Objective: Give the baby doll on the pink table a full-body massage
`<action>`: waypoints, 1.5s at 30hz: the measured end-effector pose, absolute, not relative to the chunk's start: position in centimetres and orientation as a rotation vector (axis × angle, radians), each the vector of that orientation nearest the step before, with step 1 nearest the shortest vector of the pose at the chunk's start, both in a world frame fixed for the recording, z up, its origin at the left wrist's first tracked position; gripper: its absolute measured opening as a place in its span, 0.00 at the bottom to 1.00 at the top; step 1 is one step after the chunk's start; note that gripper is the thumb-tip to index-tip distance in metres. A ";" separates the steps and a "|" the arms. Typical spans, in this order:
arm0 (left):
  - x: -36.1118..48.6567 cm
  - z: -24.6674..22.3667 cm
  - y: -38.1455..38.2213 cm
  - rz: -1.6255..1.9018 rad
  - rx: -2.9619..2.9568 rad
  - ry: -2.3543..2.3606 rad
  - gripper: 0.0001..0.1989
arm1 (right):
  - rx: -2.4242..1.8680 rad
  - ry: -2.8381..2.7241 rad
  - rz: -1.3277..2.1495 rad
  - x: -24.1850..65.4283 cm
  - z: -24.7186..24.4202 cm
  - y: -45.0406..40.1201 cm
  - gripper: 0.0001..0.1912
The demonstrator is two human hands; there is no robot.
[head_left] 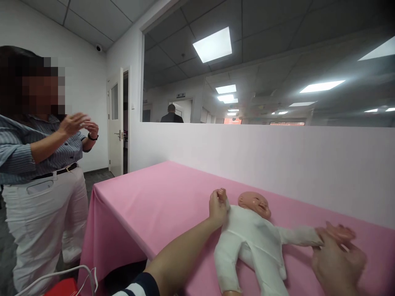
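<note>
A baby doll [251, 230] with a white cloth body lies on its back on a pink-covered table [148, 197], its head turned to the right. My left hand [217, 209] is closed around the doll's arm at the wrist, beside its head. Out to the right, the doll's other arm is stretched sideways, and my right hand [338, 263] holds it at the wrist. The small plastic fingers of the doll show above my right hand, slightly blurred.
At the left stands a person [46, 144] in a striped shirt, both hands raised. A half-open door [115, 123] is behind. A white wall [262, 156] with a window runs along the table's far side. A red object [63, 287] and white cable lie at bottom left.
</note>
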State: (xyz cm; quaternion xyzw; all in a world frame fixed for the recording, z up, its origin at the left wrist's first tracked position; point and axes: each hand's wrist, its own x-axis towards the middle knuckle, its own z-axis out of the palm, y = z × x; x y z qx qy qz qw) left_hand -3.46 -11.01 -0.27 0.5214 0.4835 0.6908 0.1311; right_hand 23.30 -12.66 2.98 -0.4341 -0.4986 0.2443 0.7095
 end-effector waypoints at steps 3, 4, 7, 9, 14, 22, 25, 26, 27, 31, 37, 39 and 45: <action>-4.0 0.1 -12.3 1.820 2.025 1.283 0.23 | -0.872 -1.138 0.640 22.1 3.9 -13.1 0.27; -4.4 0.2 -12.5 1.716 2.197 1.229 0.24 | -0.855 -1.240 0.663 21.9 4.1 -13.3 0.25; -5.5 0.4 -12.8 1.411 2.595 1.052 0.23 | -0.885 -1.603 0.663 21.4 4.1 -13.6 0.24; -6.0 0.5 -12.9 1.280 2.713 1.003 0.20 | -0.913 -1.751 0.610 21.1 3.9 -13.7 0.22; -6.7 0.5 -13.1 1.071 2.747 1.095 0.17 | -0.833 -1.941 0.653 20.5 3.4 -14.0 0.18; -6.9 0.5 -13.2 1.056 2.694 1.131 0.16 | -0.799 -2.046 0.640 20.1 3.7 -15.1 0.10; -6.7 0.7 -13.5 1.089 2.722 1.106 0.15 | -0.787 -2.078 0.621 20.0 3.8 -15.3 0.10; -6.7 0.7 -13.6 1.116 2.726 1.081 0.15 | -0.788 -2.083 0.614 20.0 3.8 -15.3 0.10; -6.7 0.8 -13.6 1.138 2.726 1.059 0.14 | -0.789 -2.087 0.610 20.0 3.8 -15.3 0.09; -6.5 1.0 -13.9 1.097 2.698 1.115 0.14 | -0.794 -2.087 0.610 20.0 3.9 -15.3 0.09; -6.5 0.9 -14.0 1.117 2.743 1.070 0.14 | -0.804 -2.088 0.576 20.2 3.5 -14.7 0.13; -6.5 0.8 -14.0 1.086 2.794 1.062 0.15 | -0.816 -2.092 0.553 20.3 3.2 -14.3 0.13; -6.7 0.0 -13.0 1.070 2.974 1.066 0.16 | -0.846 -2.083 0.599 20.9 1.6 -12.4 0.17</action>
